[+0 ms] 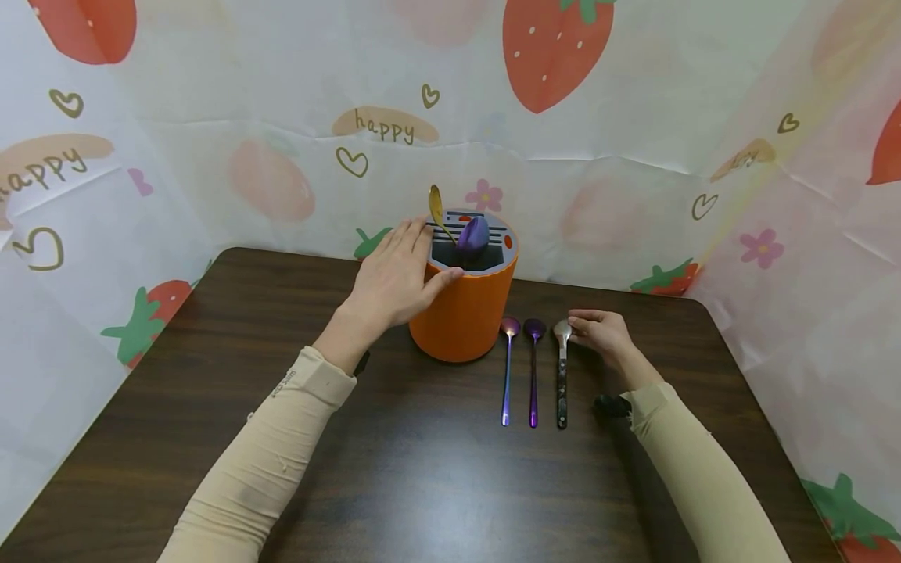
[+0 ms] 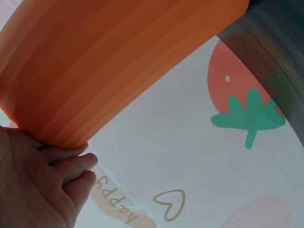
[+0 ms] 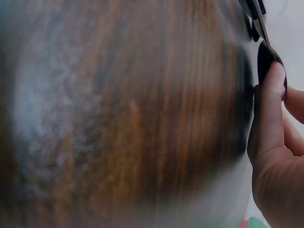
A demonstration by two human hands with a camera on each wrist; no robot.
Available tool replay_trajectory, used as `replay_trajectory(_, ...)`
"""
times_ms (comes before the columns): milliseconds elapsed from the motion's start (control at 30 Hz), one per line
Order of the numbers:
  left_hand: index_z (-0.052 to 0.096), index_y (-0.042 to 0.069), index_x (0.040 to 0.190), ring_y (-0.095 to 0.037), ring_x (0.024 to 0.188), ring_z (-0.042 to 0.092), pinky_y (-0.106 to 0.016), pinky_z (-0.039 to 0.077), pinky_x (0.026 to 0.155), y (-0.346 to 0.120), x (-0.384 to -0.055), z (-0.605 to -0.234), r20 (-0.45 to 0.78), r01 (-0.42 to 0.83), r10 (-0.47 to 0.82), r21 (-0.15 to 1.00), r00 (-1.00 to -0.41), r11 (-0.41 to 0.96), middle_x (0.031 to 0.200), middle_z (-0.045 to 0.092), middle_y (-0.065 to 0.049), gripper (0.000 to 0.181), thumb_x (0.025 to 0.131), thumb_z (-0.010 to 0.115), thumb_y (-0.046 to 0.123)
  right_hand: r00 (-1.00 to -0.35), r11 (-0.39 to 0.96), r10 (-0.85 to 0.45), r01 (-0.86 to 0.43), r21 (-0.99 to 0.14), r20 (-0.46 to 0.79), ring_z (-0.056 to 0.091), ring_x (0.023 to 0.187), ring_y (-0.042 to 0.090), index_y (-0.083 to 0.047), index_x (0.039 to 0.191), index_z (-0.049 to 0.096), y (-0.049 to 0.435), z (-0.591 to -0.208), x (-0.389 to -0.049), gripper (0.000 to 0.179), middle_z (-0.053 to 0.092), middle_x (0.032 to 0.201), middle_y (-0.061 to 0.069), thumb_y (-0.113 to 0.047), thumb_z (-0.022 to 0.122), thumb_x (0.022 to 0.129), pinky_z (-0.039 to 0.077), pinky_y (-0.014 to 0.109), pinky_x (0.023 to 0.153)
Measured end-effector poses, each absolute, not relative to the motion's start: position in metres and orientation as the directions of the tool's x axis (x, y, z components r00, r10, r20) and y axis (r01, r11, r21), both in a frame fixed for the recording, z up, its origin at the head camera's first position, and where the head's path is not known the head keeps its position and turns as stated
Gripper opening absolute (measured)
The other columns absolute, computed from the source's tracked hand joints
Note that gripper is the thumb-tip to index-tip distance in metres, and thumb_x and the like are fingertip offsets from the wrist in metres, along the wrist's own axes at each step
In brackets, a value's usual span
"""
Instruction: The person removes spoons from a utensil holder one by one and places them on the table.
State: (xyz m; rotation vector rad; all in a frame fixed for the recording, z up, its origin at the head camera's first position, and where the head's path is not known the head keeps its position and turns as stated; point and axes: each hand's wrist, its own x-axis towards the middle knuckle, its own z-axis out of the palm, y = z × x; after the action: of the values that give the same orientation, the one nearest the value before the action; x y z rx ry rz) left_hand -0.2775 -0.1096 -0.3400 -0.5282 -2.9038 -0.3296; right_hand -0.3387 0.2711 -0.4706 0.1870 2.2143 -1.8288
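Note:
An orange utensil holder (image 1: 461,320) with a grey slotted top stands upright on the table. My left hand (image 1: 394,274) holds its upper left side, thumb across the front near the rim; in the left wrist view, fingers of that hand (image 2: 42,175) lie at the holder's rim. A gold spoon (image 1: 436,205) and a purple spoon (image 1: 474,234) stick out of the top, bowls up. My right hand (image 1: 601,332) pinches the bowl of a silver spoon (image 1: 562,332) with a black handle. Left of it lie a dark purple spoon (image 1: 533,375) and an iridescent spoon (image 1: 507,375).
The dark wooden table (image 1: 436,485) reflects light near its front. Behind it and at both sides hangs a white cloth (image 1: 281,70) printed with strawberries, hearts and lettering. The three spoons lie side by side, right of the holder, handles towards me.

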Motion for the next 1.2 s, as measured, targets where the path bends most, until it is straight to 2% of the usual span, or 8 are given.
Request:
replay_trajectory(233, 0.021, 0.0, 0.165, -0.034, 0.16, 0.013, -0.044, 0.009, 0.131, -0.11, -0.277, -0.339, 0.198, 0.361, 0.324, 0.19, -0.925, 0.913, 0.173, 0.015, -0.017, 0.094, 0.104, 0.03, 0.071, -0.958, 0.226, -0.062, 0.26, -0.939, -0.28, 0.067, 0.082, 0.005, 0.014, 0.148, 0.047, 0.272, -0.47, -0.339, 0.047, 0.063, 0.111, 0.006, -0.006, 0.058, 0.107, 0.062, 0.024, 0.082)
replay_trajectory(500, 0.022, -0.001, 0.164, -0.034, 0.16, 0.013, -0.045, 0.01, 0.131, -0.11, -0.276, -0.34, 0.198, 0.361, 0.325, 0.186, -0.925, 0.914, 0.173, 0.015, -0.017, 0.093, 0.105, 0.032, 0.069, -0.968, 0.342, -0.024, 0.226, -0.912, -0.249, 0.069, 0.075, 0.007, 0.016, 0.139, 0.055, 0.273, -0.469, -0.335, 0.044, 0.07, 0.108, 0.01, -0.011, 0.063, 0.105, 0.063, 0.027, 0.077)
replay_trajectory(833, 0.022, -0.001, 0.164, -0.034, 0.16, 0.012, -0.044, 0.009, 0.131, -0.109, -0.277, -0.339, 0.198, 0.366, 0.33, 0.185, -0.923, 0.912, 0.173, 0.015, -0.017, 0.093, 0.105, 0.031, 0.07, -0.973, 0.434, -0.001, 0.206, -0.877, -0.229, 0.07, 0.081, 0.009, 0.012, 0.139, 0.058, 0.279, -0.471, -0.33, 0.047, 0.061, 0.135, 0.029, -0.022, 0.062, 0.106, 0.063, 0.029, 0.082)
replay_trajectory(967, 0.022, -0.001, 0.164, -0.034, 0.16, 0.012, -0.044, 0.009, 0.131, -0.109, -0.277, -0.339, 0.195, 0.366, 0.331, 0.179, -0.923, 0.913, 0.173, 0.015, -0.017, 0.093, 0.105, 0.031, 0.069, -0.971, 0.438, -0.024, 0.202, -0.876, -0.236, 0.071, 0.09, 0.011, 0.012, 0.142, 0.054, 0.281, -0.468, -0.326, 0.051, 0.057, 0.14, 0.03, -0.025, 0.061, 0.107, 0.063, 0.03, 0.085)
replay_trajectory(1200, 0.022, -0.001, 0.164, -0.035, 0.16, 0.013, -0.046, 0.012, 0.13, -0.109, -0.277, -0.339, 0.2, 0.365, 0.331, 0.171, -0.922, 0.915, 0.173, 0.016, -0.018, 0.093, 0.105, 0.031, 0.069, -0.982, 0.46, -0.045, 0.143, -0.876, -0.184, 0.063, 0.124, 0.039, 0.007, 0.149, 0.049, 0.276, -0.448, -0.315, 0.057, 0.054, 0.146, 0.03, -0.031, 0.059, 0.108, 0.061, 0.035, 0.093)
